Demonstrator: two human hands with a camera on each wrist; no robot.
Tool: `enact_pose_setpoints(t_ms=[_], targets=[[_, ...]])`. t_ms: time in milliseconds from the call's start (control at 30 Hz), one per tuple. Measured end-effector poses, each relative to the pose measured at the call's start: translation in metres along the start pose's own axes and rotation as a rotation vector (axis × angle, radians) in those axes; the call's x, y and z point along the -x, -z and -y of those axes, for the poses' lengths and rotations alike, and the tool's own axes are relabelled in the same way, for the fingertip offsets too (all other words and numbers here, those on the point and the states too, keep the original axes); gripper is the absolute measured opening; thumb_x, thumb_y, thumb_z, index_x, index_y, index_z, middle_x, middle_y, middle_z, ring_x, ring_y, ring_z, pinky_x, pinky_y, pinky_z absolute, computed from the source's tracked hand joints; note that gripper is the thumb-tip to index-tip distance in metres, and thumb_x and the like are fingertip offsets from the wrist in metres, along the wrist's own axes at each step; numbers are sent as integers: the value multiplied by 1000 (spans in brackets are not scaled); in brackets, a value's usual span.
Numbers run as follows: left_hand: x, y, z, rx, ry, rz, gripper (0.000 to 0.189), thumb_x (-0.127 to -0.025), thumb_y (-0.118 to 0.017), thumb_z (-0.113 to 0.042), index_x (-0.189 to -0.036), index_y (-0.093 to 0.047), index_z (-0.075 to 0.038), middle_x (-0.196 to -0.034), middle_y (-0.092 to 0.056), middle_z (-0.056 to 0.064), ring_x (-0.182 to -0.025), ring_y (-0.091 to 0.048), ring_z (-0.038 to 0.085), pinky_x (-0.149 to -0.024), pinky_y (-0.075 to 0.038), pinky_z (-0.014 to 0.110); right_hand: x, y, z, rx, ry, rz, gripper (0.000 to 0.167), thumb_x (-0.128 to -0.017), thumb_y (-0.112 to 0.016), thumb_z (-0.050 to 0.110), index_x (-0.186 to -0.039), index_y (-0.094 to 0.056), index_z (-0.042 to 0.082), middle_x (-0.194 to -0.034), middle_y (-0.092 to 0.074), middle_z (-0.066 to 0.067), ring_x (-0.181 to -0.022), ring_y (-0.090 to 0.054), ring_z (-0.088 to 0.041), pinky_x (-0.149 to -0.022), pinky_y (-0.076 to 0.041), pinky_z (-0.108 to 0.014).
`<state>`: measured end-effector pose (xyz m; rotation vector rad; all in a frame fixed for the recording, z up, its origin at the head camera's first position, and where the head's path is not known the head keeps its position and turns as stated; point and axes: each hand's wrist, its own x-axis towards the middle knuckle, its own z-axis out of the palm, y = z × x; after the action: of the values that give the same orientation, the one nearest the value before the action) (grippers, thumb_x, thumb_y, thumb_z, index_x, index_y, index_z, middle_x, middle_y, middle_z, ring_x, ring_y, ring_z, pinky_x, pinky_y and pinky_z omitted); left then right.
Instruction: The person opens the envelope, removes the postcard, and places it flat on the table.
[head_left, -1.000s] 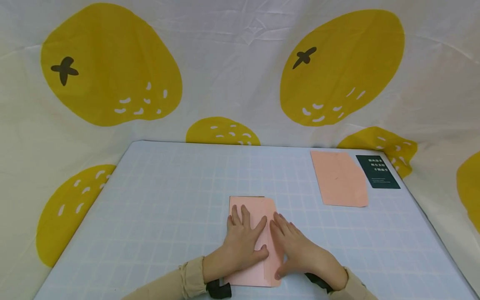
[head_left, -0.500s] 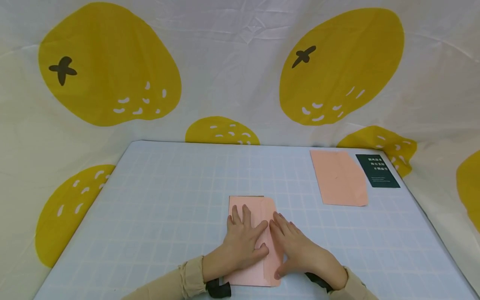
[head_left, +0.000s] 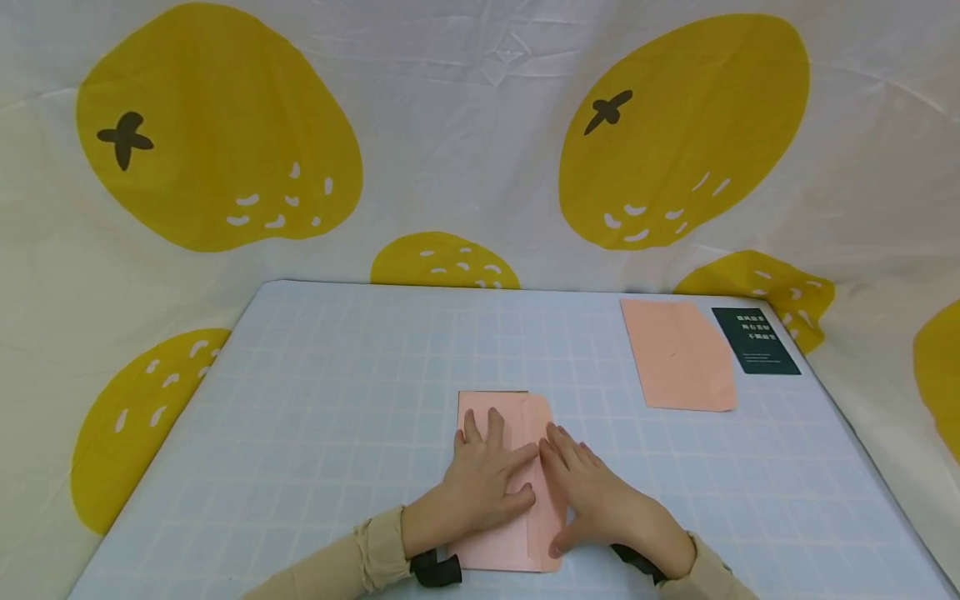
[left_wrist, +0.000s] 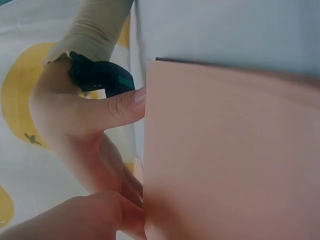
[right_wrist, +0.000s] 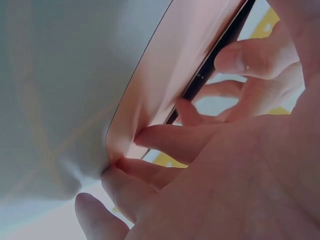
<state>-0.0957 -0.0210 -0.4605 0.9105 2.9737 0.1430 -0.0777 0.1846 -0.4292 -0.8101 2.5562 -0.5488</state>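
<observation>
A folded pink paper (head_left: 491, 552), like an envelope with a strip-like flap (head_left: 537, 408) along its right side, lies near the front of the table. My left hand (head_left: 480, 487) is spread over its middle, with the fingers fairly straight. My right hand (head_left: 603, 500) lies along the right edge, fingertips against the flap and thumb near the lower right corner. In the right wrist view, fingertips of the right hand (right_wrist: 225, 185) touch the slightly raised pink flap, and a dark edge (right_wrist: 212, 62) shows beside it. The left wrist view shows the pink surface close up.
A second pink sheet (head_left: 678, 358) with cut corners lies at the back right. Beside it is a dark green card (head_left: 756, 342) with white print. The pale gridded table (head_left: 322, 417) meets a white curtain (head_left: 465, 125) with yellow fruit shapes behind.
My left hand has shifted very slightly to the left, and its index finger stretches a little further toward the flap. My right hand and the pink paper look unchanged.
</observation>
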Motion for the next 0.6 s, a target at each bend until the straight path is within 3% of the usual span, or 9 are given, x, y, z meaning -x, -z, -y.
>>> enact_pose_setpoints(t_ms=[100, 400, 600], targets=[[0, 0, 0, 25, 1, 5, 57, -90, -52, -50, -145, -49, -38, -144, -38, 31, -121, -39, 67, -85, -48, 65, 0, 0, 0, 3, 4, 0, 124, -65, -91, 43, -152, -21, -11, -161, -5, -29, -148, -9, -44, -113, -17, -62], [1, 4, -1, -12, 2, -16, 57, -88, -56, -55, -142, -52, -38, -142, -41, 28, -119, -43, 65, -83, -50, 62, 1, 0, 0, 6, 0, -1, 124, -65, -90, 44, -153, -20, -10, -161, -5, -28, -148, -8, -43, -113, -16, -62], [0, 5, 0, 18, 9, 7, 58, -89, -56, -57, -143, -52, -37, -143, -40, 28, -121, -41, 67, -85, -50, 63, 1, 0, 1, 15, -2, -3, 124, -65, -90, 44, -152, -21, -10, -161, -5, -28, -148, -9, -43, -114, -16, -61]])
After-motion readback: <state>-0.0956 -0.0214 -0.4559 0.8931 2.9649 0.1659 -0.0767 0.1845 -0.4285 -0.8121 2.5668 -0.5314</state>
